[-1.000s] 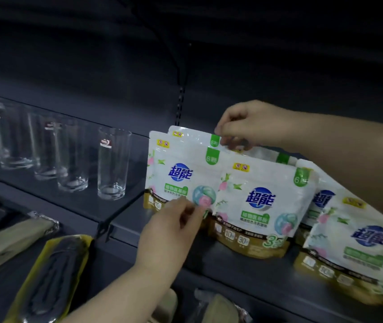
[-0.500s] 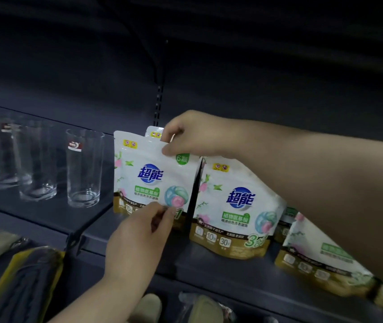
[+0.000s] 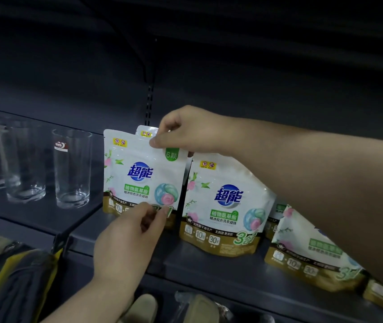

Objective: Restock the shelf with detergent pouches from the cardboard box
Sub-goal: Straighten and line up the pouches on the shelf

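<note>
Dark grey metal shelving [image 3: 209, 259] fills the frame; at left stand 3 clear smooth drinking glasses [image 3: 72, 169]. At centre your left hand [image 3: 127, 243] pinches the gold bottom edge of the glossy white detergent pouch [image 3: 139, 173], while your right hand [image 3: 185, 131] nips its top seam, thumb and fingers closed. Keep both grips light, square it upright against the pouch behind, since the slick film probably slides. Right of it, a second white-and-gold pouch [image 3: 223, 206] stands, and another pouch [image 3: 306, 252] leans.
</note>
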### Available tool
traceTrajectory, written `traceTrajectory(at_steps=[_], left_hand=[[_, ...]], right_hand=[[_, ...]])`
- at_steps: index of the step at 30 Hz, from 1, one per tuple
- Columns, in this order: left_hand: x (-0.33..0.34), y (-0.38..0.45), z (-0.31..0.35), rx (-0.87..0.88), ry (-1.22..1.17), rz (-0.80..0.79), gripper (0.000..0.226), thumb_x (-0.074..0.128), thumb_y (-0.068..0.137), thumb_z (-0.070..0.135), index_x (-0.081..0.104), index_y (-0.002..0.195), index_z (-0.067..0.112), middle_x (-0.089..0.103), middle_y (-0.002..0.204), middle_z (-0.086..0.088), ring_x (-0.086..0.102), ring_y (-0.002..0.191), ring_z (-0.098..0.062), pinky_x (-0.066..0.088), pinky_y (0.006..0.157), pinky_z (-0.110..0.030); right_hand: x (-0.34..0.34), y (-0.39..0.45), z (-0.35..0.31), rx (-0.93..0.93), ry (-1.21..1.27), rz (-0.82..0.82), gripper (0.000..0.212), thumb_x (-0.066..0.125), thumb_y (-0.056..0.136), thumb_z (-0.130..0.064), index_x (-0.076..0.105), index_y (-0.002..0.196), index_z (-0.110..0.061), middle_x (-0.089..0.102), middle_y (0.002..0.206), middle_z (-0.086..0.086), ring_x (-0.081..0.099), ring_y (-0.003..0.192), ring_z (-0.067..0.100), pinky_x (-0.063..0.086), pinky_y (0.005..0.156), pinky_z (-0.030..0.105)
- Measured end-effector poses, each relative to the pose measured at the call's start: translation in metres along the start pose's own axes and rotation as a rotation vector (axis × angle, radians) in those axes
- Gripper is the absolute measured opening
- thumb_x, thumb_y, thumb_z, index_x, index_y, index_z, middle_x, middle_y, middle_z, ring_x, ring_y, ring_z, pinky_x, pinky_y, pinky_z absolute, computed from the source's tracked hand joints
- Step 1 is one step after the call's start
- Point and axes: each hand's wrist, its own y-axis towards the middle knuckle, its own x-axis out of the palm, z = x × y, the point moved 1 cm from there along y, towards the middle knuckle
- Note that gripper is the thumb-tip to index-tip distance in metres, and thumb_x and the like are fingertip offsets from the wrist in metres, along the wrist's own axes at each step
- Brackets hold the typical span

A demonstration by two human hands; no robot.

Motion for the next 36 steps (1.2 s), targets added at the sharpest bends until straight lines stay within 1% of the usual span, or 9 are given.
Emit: traceTrajectory(at_steps=[12,18,21,23,26,28,30,33,36], left_hand=[[0.004,-0.003,-0.001,0.062,0.064,0.033,0.040,0.051,0.084,0.064,0.059,0.072,0.026,0.062,0.064,0.011,0.059,0.059,-0.008,0.051,0.051,-0.030],[0.005,-0.002,-0.003,0.063,0.063,0.030,0.039,0.052,0.084,0.064,0.060,0.073,0.027,0.063,0.065,0.013,0.060,0.060,-0.007,0.052,0.052,-0.030],[0.006,-0.001,-0.005,0.080,0.068,0.042,0.039,0.052,0.083,0.064,0.060,0.073,0.027,0.063,0.064,0.012,0.060,0.059,-0.008,0.051,0.050,-0.030],[0.007,-0.001,-0.005,0.094,0.081,0.042,0.039,0.053,0.083,0.063,0.060,0.072,0.027,0.062,0.063,0.012,0.060,0.057,-0.008,0.050,0.048,-0.029],[0.005,-0.002,-0.003,0.100,0.077,0.057,0.039,0.054,0.083,0.063,0.060,0.070,0.027,0.061,0.061,0.012,0.059,0.056,-0.009,0.049,0.046,-0.028],[0.003,-0.003,-0.001,0.129,0.044,0.034,0.040,0.053,0.084,0.064,0.060,0.070,0.027,0.060,0.062,0.012,0.058,0.057,-0.008,0.049,0.048,-0.029],[0.006,-0.009,0.009,0.243,-0.044,-0.036,0.042,0.051,0.087,0.065,0.059,0.072,0.027,0.058,0.064,0.015,0.056,0.060,-0.004,0.049,0.052,-0.027],[0.016,-0.024,0.038,0.477,-0.170,-0.147,0.037,0.057,0.087,0.059,0.060,0.074,0.025,0.053,0.065,0.015,0.050,0.059,0.001,0.047,0.055,-0.021],[0.024,-0.034,0.057,0.461,-0.317,-0.389,0.040,0.062,0.081,0.064,0.065,0.080,0.024,0.065,0.073,0.011,0.058,0.064,0.002,0.051,0.061,-0.021]], right_hand=[[-0.005,0.000,0.006,0.017,0.015,0.021,0.034,0.070,0.087,-0.040,0.071,0.101,-0.009,0.074,0.103,0.014,0.067,0.075,0.016,0.059,0.078,0.046],[-0.003,0.000,0.007,0.021,0.014,0.030,0.034,0.071,0.085,-0.041,0.072,0.097,-0.010,0.074,0.101,0.013,0.066,0.073,0.015,0.059,0.074,0.043],[-0.005,-0.001,0.007,0.024,0.004,0.034,0.034,0.069,0.087,-0.040,0.072,0.099,-0.009,0.075,0.097,0.011,0.067,0.072,0.015,0.055,0.065,0.033],[-0.014,-0.001,0.007,0.021,0.011,0.109,0.033,0.067,0.090,-0.040,0.071,0.098,-0.008,0.077,0.092,0.006,0.073,0.078,0.018,0.057,0.070,0.033],[-0.040,0.002,0.015,0.009,0.058,0.324,0.026,0.062,0.090,-0.030,0.071,0.094,-0.006,0.077,0.090,0.007,0.074,0.086,0.025,0.058,0.086,0.044],[-0.056,0.002,0.025,0.072,-0.055,0.391,0.022,0.058,0.089,-0.026,0.071,0.100,-0.012,0.075,0.096,0.005,0.070,0.093,0.024,0.057,0.087,0.038],[-0.064,-0.001,0.035,0.153,-0.197,0.348,0.024,0.057,0.089,-0.023,0.070,0.108,-0.017,0.070,0.103,0.002,0.065,0.096,0.021,0.052,0.082,0.032],[-0.064,-0.006,0.052,0.272,-0.286,0.211,0.029,0.059,0.087,-0.022,0.066,0.115,-0.020,0.068,0.108,0.001,0.063,0.098,0.022,0.051,0.086,0.033],[-0.052,-0.009,0.072,0.383,-0.396,-0.007,0.037,0.065,0.086,-0.025,0.061,0.122,-0.021,0.066,0.113,0.002,0.062,0.103,0.023,0.054,0.092,0.037]])
